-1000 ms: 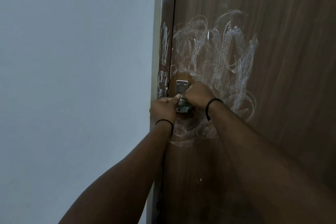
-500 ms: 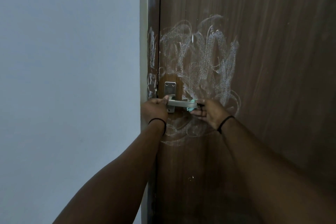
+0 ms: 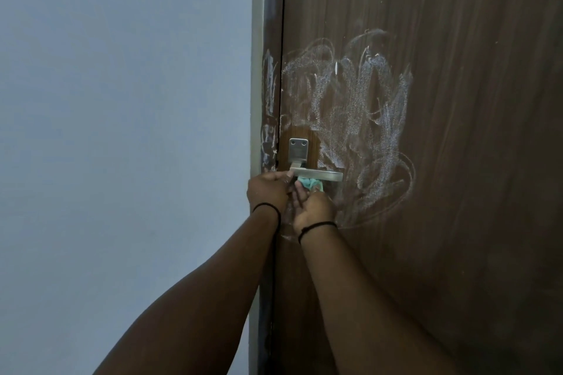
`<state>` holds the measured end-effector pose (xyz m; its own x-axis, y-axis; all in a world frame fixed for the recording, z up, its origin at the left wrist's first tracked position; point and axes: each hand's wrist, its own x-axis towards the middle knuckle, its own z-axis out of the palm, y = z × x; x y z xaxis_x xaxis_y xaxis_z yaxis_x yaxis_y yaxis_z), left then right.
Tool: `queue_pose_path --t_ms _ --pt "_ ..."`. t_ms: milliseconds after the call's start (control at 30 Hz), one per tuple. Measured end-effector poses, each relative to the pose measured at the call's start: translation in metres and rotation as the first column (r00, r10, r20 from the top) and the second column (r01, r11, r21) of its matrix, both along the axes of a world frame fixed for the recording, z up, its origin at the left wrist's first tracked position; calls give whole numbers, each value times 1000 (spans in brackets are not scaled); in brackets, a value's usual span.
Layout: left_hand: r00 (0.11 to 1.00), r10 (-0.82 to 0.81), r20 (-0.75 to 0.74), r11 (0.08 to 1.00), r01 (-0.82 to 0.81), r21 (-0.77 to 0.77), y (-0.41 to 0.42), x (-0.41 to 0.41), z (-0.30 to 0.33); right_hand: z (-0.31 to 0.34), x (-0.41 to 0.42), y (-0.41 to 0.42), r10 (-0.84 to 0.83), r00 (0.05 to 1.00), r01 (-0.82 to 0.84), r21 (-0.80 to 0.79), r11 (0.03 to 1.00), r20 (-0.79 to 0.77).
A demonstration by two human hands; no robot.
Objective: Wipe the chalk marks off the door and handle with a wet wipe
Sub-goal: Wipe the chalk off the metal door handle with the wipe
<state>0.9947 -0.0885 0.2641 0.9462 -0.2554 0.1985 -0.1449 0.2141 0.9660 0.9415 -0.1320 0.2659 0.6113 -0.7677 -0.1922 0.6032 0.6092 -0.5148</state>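
The right hand (image 3: pixel 312 210) pinched a crumpled teal wet wipe (image 3: pixel 310 183) against the underside of the metal handle (image 3: pixel 320 175). The left hand (image 3: pixel 268 192) had its fingers curled, thumb tip touching the handle's inner end. White chalk marks (image 3: pixel 359 106) covered the brown door (image 3: pixel 472 161) above and beside the handle and streaked the frame (image 3: pixel 269 94). No writing was legible.
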Motion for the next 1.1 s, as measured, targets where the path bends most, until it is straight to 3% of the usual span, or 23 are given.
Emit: queue_pose_path --t_ms 233,367,433,567,767,900,1100 --pt "1000 -14 3 999 13 43 12 7 -9 15 6 -3 75 972 -116 -180 977 -222" --pt "999 4 35 997 -7 75 7 2 -10 15 -9 -12 125 907 -278 -349 895 -403" --pt "999 9 42 996 -13 85 6 -2 -11 14 -16 -15 81 870 -320 -431 844 -487" --pt "991 97 88 994 -101 32 9 -13 -6 16 -19 -16 -69 857 -303 -608 734 -510" --pt "962 114 249 993 -117 -3 8 -28 -2 12 -24 -16 -510 755 -264 -903 338 -412" --pt "937 163 309 984 -177 19 3 -25 -3 17 -26 -18 -823 514 -352 -934 54 -242" --pt "922 238 304 955 -280 101 -9 -20 18 26 -33 -38 -856 511 -222 -974 -49 -74"
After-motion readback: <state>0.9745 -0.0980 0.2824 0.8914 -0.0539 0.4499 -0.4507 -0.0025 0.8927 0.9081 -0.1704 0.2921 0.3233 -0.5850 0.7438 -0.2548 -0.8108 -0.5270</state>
